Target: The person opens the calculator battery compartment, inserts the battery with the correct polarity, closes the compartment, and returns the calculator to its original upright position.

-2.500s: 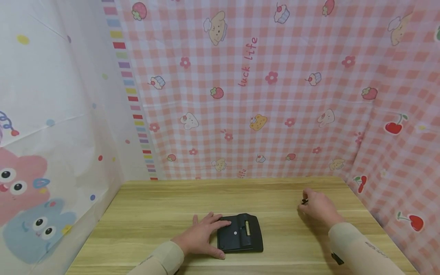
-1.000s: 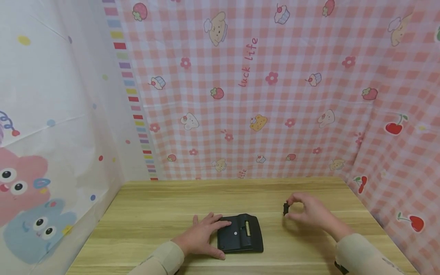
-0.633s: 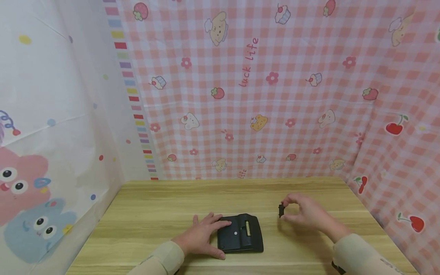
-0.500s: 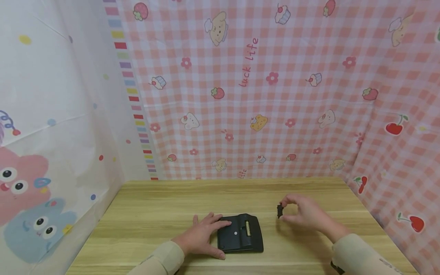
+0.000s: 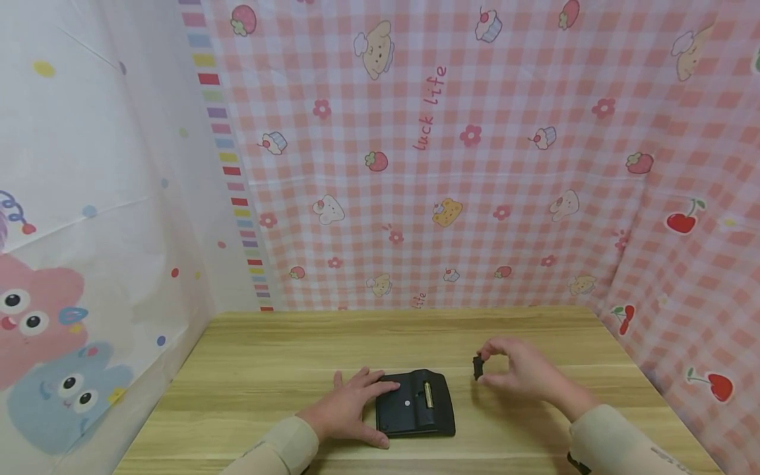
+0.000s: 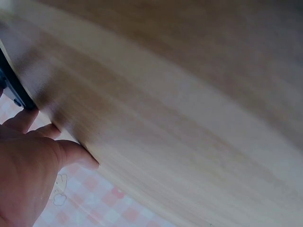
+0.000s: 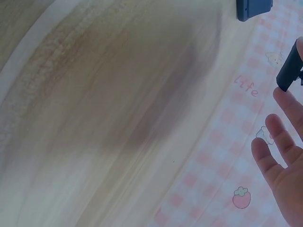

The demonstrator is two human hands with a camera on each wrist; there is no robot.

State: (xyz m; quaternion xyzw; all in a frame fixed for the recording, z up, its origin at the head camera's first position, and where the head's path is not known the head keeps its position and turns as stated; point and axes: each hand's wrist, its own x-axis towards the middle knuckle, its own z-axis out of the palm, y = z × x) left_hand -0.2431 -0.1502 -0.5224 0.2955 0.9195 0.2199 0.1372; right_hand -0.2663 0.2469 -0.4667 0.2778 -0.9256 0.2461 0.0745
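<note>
Apparently for steadiness, the left hand (image 5: 346,410) lies wide-fingered on the battery-powered device (image 5: 396,411); farther right, the right hand (image 5: 525,373) pinches a black cover (image 5: 477,368) by its ends, likely for control.

Head view: light is soft and even; detail is mostly sharp. A faint shadow lies on the table (image 5: 285,346) beneath the right hand (image 5: 525,373). Left wrist view: dim; shadow streaks the table beside the left hand (image 6: 26,170); grain farther out blurs. Right wrist view: hazy; a broad, soft-edged shadow lies beside the right hand.
</note>
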